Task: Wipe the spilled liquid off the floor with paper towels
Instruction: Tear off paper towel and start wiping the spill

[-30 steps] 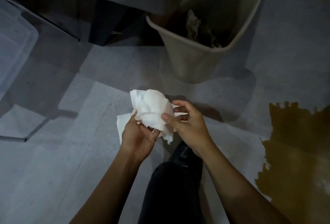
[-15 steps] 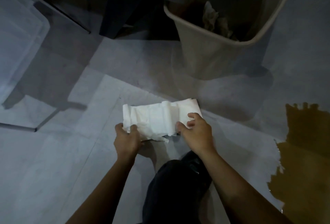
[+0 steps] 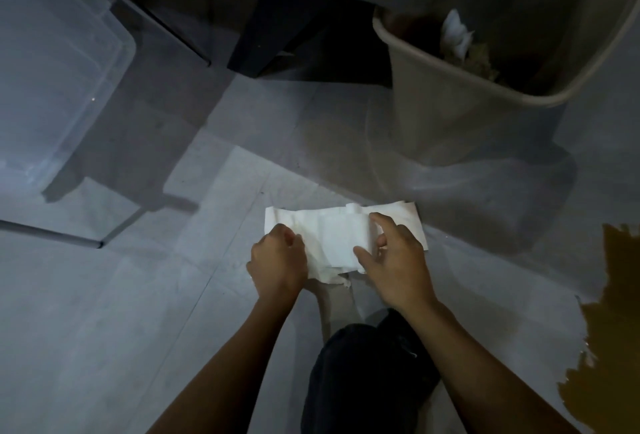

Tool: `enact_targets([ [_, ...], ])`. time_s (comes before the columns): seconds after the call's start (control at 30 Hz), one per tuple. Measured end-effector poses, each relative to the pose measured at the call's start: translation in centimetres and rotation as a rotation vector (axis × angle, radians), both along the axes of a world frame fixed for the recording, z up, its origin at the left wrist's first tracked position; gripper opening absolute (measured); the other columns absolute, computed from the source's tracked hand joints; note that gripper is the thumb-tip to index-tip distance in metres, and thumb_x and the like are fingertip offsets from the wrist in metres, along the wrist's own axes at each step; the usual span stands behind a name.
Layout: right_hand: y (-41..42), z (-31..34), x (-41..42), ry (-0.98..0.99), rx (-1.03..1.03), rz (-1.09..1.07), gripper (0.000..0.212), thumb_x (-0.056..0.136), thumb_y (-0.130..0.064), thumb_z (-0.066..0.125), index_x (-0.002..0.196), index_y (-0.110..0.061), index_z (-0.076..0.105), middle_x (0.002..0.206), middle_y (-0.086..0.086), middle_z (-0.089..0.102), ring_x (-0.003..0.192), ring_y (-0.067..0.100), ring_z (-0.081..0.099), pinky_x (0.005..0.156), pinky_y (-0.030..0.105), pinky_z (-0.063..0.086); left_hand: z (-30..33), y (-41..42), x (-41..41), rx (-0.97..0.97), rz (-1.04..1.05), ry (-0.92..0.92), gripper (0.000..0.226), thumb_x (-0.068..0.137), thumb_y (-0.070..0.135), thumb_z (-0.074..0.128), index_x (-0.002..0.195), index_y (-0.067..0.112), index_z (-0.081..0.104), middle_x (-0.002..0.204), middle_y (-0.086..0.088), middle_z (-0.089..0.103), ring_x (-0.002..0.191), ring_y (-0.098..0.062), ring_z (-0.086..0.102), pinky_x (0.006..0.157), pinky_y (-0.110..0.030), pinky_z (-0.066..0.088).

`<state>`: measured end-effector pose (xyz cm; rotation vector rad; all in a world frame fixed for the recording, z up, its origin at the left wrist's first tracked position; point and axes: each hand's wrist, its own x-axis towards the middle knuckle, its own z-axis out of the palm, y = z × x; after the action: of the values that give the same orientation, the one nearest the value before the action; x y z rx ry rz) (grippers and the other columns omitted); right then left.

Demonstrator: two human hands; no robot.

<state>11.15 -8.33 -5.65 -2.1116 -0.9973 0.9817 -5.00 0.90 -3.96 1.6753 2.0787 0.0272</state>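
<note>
A white paper towel (image 3: 341,236) is stretched out flat between both hands above the grey floor, in the middle of the view. My left hand (image 3: 277,262) grips its left end with curled fingers. My right hand (image 3: 393,260) pinches its right part between thumb and fingers. A brown puddle of spilled liquid (image 3: 620,329) spreads over the floor at the right edge, well apart from the towel and both hands.
A beige waste bin (image 3: 450,115) with used towels inside stands at the upper right. A clear plastic box (image 3: 59,63) sits at the upper left. Dark furniture legs (image 3: 256,42) stand at the top. My dark trouser knee (image 3: 363,364) is below the hands.
The towel was a crumpled wad a second ago; both hands have pulled it out into a flat strip. The view has shifted, so the bin and puddle sit further right.
</note>
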Motion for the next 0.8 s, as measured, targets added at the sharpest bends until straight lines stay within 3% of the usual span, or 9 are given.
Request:
enact_targets([
  [0.1, -0.6, 0.2, 0.0, 0.027, 0.051, -0.075, 0.057, 0.087, -0.036, 0.075, 0.139, -0.029, 0.053, 0.097, -0.004, 0.059, 0.086, 0.014, 0.059, 0.082, 0.036, 0.054, 0.4, -0.3, 0.3, -0.005, 0.055, -0.128, 0.012, 0.099, 0.029, 0.064, 0.102, 0.017, 0.065, 0.097, -0.004, 0.071, 0.084, -0.022, 0.065, 0.077, -0.038, 0.059],
  [0.17, -0.7, 0.2, -0.2, 0.041, 0.061, -0.081, 0.054, 0.086, -0.036, 0.076, 0.136, -0.028, 0.055, 0.093, -0.006, 0.058, 0.083, 0.015, 0.06, 0.081, 0.039, 0.055, 0.2, -0.5, 0.2, -0.081, 0.038, -0.138, 0.043, 0.092, 0.038, 0.073, 0.127, 0.019, 0.056, 0.118, -0.005, 0.065, 0.099, -0.023, 0.063, 0.086, -0.039, 0.056],
  [0.23, -0.9, 0.1, -0.6, 0.061, 0.056, -0.08, 0.053, 0.086, -0.037, 0.075, 0.135, -0.028, 0.055, 0.094, -0.007, 0.058, 0.083, 0.015, 0.06, 0.08, 0.04, 0.056, 0.1, -0.5, 0.1, -0.104, 0.027, -0.14, 0.06, 0.087, 0.035, 0.079, 0.136, 0.018, 0.05, 0.119, -0.005, 0.061, 0.099, -0.02, 0.061, 0.086, -0.035, 0.056],
  [0.33, -1.4, 0.2, -0.8, 0.066, 0.086, -0.115, 0.049, 0.086, -0.037, 0.076, 0.131, -0.029, 0.057, 0.095, -0.008, 0.058, 0.079, 0.011, 0.061, 0.078, 0.037, 0.057, 0.9, -0.4, -0.1, -0.092, 0.035, -0.22, 0.037, 0.09, 0.006, 0.069, 0.127, 0.011, 0.062, 0.104, -0.009, 0.072, 0.068, -0.003, 0.057, 0.052, -0.006, 0.046],
  [0.47, -1.6, 1.7, -1.1, 0.088, 0.152, -0.143, 0.048, 0.084, -0.036, 0.079, 0.127, -0.032, 0.059, 0.1, -0.011, 0.059, 0.078, 0.007, 0.062, 0.071, 0.026, 0.057, 3.6, -0.7, 0.5, 0.04, -0.015, -0.252, 0.013, 0.092, 0.012, 0.071, 0.104, 0.012, 0.076, 0.093, 0.001, 0.074, 0.07, -0.006, 0.062, 0.054, 0.002, 0.039],
  [0.53, -1.1, 3.1, -1.0, 0.204, 0.156, -0.136, 0.053, 0.082, -0.034, 0.081, 0.129, -0.037, 0.058, 0.107, -0.013, 0.06, 0.083, 0.01, 0.065, 0.071, 0.024, 0.057, 5.3, -0.8, 1.9, 0.023, -0.096, -0.371, 0.005, 0.092, 0.015, 0.073, 0.093, 0.015, 0.078, 0.083, 0.012, 0.073, 0.075, -0.005, 0.068, 0.064, -0.002, 0.044],
  [0.67, 1.0, 5.8, 0.8, 0.819, 0.054, -0.197, 0.054, 0.093, -0.008, 0.07, 0.134, -0.04, 0.058, 0.117, -0.004, 0.064, 0.096, 0.021, 0.074, 0.07, 0.037, 0.063, 6.6, -0.3, 5.1, -0.499, 0.078, -1.028, 0.016, 0.099, 0.009, 0.063, 0.106, 0.005, 0.076, 0.102, -0.016, 0.077, 0.098, -0.034, 0.074, 0.089, -0.045, 0.06],
  [0.73, 1.3, 5.5, 2.5, 0.774, 0.074, -0.22, 0.037, 0.091, 0.001, 0.068, 0.119, -0.023, 0.071, 0.107, 0.008, 0.073, 0.091, 0.027, 0.075, 0.072, 0.043, 0.063, 5.8, -0.1, 6.2, -0.549, 0.16, -1.071, 0.018, 0.101, 0.01, 0.059, 0.109, 0.005, 0.074, 0.106, -0.019, 0.076, 0.099, -0.034, 0.074, 0.088, -0.047, 0.06],
  [0.8, 0.8, 4.4, 4.4, 0.576, 0.081, -0.252, 0.02, 0.087, -0.001, 0.074, 0.096, -0.018, 0.079, 0.091, 0.011, 0.077, 0.083, 0.028, 0.075, 0.077, 0.052, 0.062, 4.7, -0.3, 6.1, -0.392, 0.106, -0.851, 0.016, 0.101, 0.015, 0.059, 0.104, 0.015, 0.075, 0.099, -0.008, 0.077, 0.087, -0.017, 0.075, 0.083, -0.036, 0.059],
])
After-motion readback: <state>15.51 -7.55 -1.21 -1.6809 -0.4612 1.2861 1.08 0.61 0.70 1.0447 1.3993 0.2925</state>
